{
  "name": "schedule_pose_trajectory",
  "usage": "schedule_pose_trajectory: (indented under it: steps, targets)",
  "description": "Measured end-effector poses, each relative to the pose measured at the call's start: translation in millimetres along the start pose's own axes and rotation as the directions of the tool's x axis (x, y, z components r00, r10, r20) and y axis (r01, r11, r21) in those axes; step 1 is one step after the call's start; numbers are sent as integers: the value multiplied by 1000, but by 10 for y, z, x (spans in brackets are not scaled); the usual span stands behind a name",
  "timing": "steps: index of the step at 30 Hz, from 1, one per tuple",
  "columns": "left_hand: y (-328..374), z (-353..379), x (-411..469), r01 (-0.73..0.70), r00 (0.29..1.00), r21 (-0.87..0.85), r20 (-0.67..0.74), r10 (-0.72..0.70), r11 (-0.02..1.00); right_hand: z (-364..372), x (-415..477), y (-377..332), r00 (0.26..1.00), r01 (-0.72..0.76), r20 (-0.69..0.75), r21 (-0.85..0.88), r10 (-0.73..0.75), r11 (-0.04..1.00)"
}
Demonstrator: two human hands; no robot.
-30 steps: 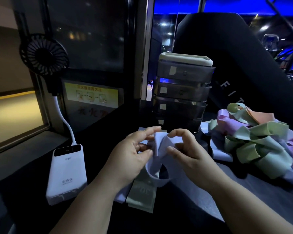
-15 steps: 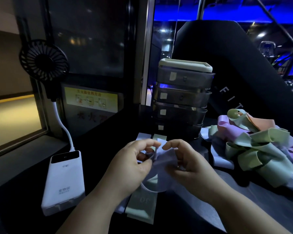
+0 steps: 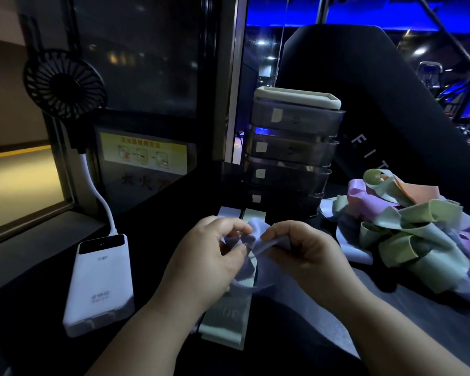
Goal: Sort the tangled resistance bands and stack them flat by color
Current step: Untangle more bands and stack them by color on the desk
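A pale blue band (image 3: 251, 242) hangs in a loop between my two hands at the centre of the dark table. My left hand (image 3: 201, 256) pinches its left part with thumb and forefinger. My right hand (image 3: 301, 251) pinches its right part the same way. Under the hands lie flat bands: a green one (image 3: 224, 321) with printed numbers, and beside it a pale blue one whose far end (image 3: 228, 213) shows beyond my fingers. A tangled pile of bands (image 3: 407, 234) in green, purple, pink, orange and pale blue sits to the right.
A white power bank (image 3: 99, 283) lies at the left, cabled to a small black fan (image 3: 63, 82). A stack of grey drawers (image 3: 291, 150) stands behind the hands. A dark padded machine part (image 3: 369, 104) rises at the back right.
My hands have drawn closer together and lower, bunching the pale blue band so its loop is narrower. The view has tilted down slightly.
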State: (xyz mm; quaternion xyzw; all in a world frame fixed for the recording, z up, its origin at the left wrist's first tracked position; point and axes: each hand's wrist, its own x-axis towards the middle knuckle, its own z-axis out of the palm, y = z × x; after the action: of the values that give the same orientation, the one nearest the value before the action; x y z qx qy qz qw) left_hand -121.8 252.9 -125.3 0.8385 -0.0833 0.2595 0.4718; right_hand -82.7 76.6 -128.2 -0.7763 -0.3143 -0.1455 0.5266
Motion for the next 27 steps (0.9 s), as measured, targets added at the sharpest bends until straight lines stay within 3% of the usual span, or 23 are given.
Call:
schedule_pose_trajectory:
  steps: [3, 9, 14, 17, 24, 27]
  targets:
    - [-25, -10, 14, -29, 998, 40, -59, 31, 999, -19, 4, 16, 1000, -7, 5, 17, 7, 1000]
    - [-25, -8, 7, -92, 994, 170, -36, 100, 981, -33, 2, -34, 1000, 18, 16, 85, -20, 996]
    - [27, -22, -5, 22, 999, -20, 33, -21, 1000, -46, 30, -59, 999, 24, -26, 100, -21, 995]
    - [57, -29, -12, 34, 999, -56, -10, -35, 998, -73, 52, -39, 995, 24, -100, 18, -22, 1000]
    - [50, -81, 21, 147, 985, -229, -58, -164, 962, -158, 95, 48, 979, -94, -148, 288, 141, 953]
    - [-14, -103, 45, 168, 978, -265, -76, -194, 950, -225, 121, 113, 952, -120, -240, 284, 192, 951]
